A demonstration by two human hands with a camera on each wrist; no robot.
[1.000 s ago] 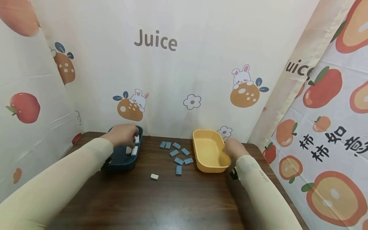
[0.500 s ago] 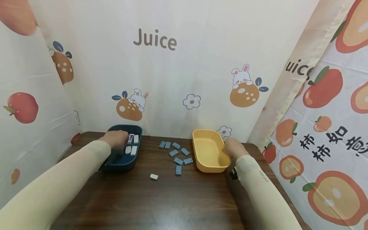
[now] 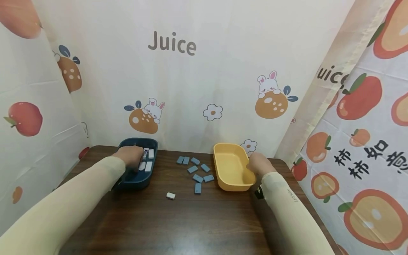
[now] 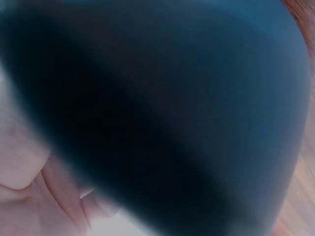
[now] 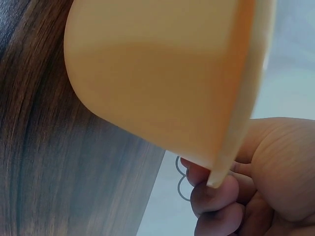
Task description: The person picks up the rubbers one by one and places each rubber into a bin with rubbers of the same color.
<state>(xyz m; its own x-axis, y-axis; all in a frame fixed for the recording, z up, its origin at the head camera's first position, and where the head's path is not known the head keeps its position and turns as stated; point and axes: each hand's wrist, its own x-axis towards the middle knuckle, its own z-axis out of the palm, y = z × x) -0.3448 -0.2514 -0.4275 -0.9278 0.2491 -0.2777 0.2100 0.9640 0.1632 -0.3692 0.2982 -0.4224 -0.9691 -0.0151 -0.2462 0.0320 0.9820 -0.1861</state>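
The yellow bin [image 3: 234, 187] is positioned at the right of the worktop [image 3: 178, 226]; its right rim is clamped by the right hand [image 3: 259, 164]. It is judged light, stiff and smooth, and is best gripped at the rim. In the blue bin [image 3: 135, 185], at the left, white pieces [image 3: 148, 166] are contained. The left hand [image 3: 128, 156], well apart from the right, is placed over its left side; whether anything is gripped cannot be determined. The pieces are judged light, possibly rubbery, and best pinched by the long sides. Between the bins, blue blocks [image 3: 198, 188] are scattered; one loose white piece [image 3: 170, 196] is located nearer the front.
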